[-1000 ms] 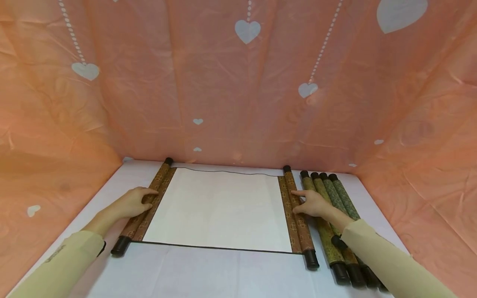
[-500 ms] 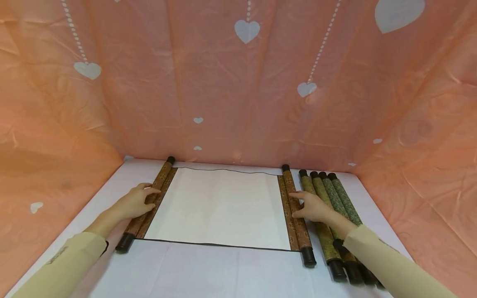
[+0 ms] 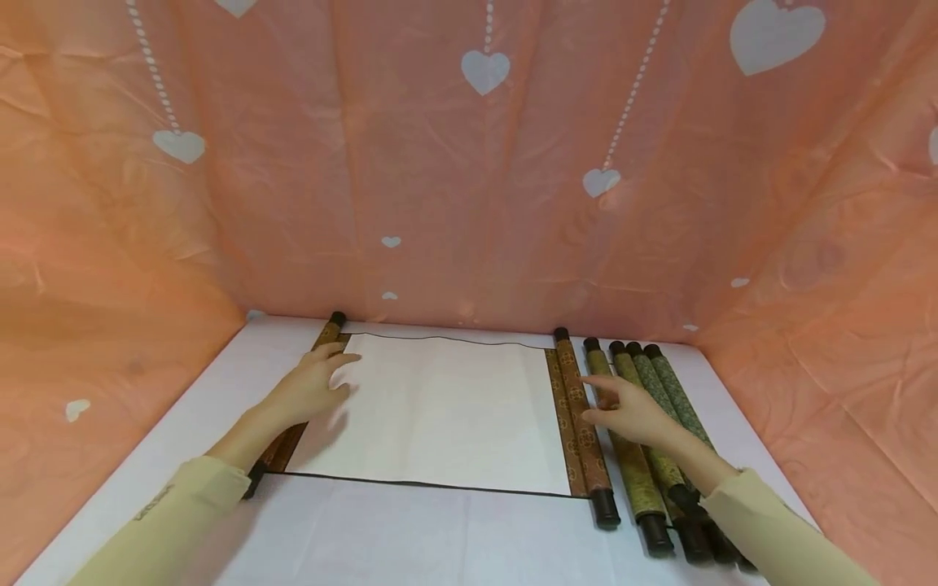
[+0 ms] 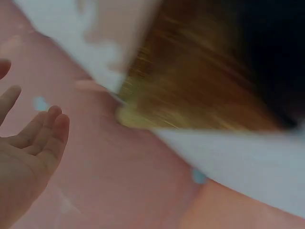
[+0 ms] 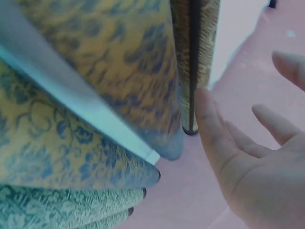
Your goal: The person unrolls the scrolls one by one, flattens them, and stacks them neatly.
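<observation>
An unrolled hanging scroll (image 3: 440, 411) lies flat on the white table, its blank paper edged by brown patterned bands. My left hand (image 3: 308, 389) is over the left roller (image 3: 330, 332) and the paper's left edge, fingers spread and holding nothing; its shadow falls on the paper. In the left wrist view, the same hand (image 4: 31, 152) appears apart from the blurred brown roller (image 4: 190, 81). Beside the right roller (image 3: 579, 407), my right hand (image 3: 626, 409) has its fingers parted with nothing between them. Whether its fingertips touch that roller I cannot tell.
Several rolled scrolls lie side by side at the right, including an olive one (image 3: 636, 480) and a green one (image 3: 677, 391), partly under my right forearm. Orange sheeting (image 3: 454, 187) with white hearts walls the table (image 3: 410, 537) at the back and sides.
My left hand has come off the left roller and moved right, over the paper's edge. The right hand has drawn slightly right from the right roller. The scroll stays spread out.
</observation>
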Demonstrator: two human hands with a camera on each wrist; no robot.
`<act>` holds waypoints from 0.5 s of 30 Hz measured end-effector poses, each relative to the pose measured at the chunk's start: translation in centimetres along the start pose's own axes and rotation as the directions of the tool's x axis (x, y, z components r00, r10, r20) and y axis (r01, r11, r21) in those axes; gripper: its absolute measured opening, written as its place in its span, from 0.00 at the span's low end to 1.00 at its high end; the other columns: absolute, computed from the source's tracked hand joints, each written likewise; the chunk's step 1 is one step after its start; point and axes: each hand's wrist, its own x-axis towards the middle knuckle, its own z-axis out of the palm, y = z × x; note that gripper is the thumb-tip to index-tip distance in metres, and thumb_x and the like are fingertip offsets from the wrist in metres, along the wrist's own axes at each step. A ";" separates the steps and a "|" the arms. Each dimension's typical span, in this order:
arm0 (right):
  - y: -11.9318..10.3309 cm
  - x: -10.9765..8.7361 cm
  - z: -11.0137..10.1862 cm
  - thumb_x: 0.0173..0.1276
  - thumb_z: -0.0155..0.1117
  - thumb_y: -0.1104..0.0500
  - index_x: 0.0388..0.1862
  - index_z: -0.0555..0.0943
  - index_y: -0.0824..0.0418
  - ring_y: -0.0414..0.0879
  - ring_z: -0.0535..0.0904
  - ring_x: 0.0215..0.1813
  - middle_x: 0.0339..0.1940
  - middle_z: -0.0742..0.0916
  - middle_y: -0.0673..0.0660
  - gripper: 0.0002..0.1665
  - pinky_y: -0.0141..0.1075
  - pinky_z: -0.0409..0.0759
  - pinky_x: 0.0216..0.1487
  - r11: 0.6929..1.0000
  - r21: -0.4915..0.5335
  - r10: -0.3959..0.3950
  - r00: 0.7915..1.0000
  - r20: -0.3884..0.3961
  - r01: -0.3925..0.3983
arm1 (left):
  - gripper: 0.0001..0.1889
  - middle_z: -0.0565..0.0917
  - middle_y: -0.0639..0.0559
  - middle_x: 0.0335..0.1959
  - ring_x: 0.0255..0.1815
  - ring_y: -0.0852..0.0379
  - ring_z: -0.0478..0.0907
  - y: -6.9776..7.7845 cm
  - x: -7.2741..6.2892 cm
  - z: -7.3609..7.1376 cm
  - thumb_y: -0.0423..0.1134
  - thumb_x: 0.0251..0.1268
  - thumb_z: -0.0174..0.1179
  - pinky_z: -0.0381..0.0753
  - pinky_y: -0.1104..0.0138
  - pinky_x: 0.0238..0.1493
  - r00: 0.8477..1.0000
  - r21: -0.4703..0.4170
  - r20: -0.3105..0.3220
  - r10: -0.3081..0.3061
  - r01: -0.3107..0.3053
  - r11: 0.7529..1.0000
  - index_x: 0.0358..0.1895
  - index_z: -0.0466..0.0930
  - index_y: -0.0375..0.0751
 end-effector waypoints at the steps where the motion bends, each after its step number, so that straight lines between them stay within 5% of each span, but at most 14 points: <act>1: 0.0 -0.3 -0.2 0.73 0.70 0.56 0.78 0.69 0.66 0.59 0.79 0.54 0.76 0.69 0.74 0.39 0.42 0.77 0.35 1.000 -0.006 0.005 1.000 -0.014 -0.005 | 0.28 0.64 0.25 0.75 0.72 0.20 0.61 0.7 0.5 0.2 0.33 0.69 0.63 0.69 0.29 0.62 1.000 -0.013 -0.004 0.008 -0.008 1.000 0.72 0.75 0.34; 15: 2.5 -4.5 -3.3 0.75 0.68 0.52 0.79 0.68 0.63 0.69 0.77 0.63 0.75 0.70 0.72 0.39 0.50 0.83 0.43 0.997 -0.050 0.050 0.979 -0.197 -0.061 | 0.31 0.68 0.37 0.76 0.76 0.35 0.64 11.2 6.1 4.4 0.40 0.71 0.65 0.68 0.39 0.70 0.987 -0.202 -0.069 0.144 -0.155 0.967 0.76 0.71 0.41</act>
